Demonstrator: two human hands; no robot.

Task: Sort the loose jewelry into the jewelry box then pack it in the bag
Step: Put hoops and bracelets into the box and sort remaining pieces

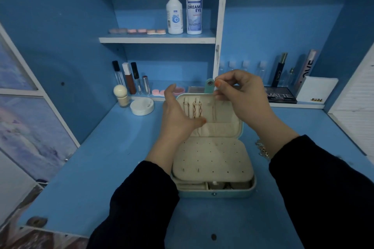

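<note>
As the right hand (242, 97) pinches it, a thin chain (213, 112) hangs below.

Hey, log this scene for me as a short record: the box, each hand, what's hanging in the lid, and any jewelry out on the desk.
box: jewelry box open on the blue desk, lid raised
lid contents: gold link chain and bead chain hang inside
left hand: fingers relaxed, resting against the lid's left side
right hand: pinches what looks like a thin chain at the lid's top edge
loose on desk: loose chain, right of the box, beside the right sleeve
bag: not in view
</note>
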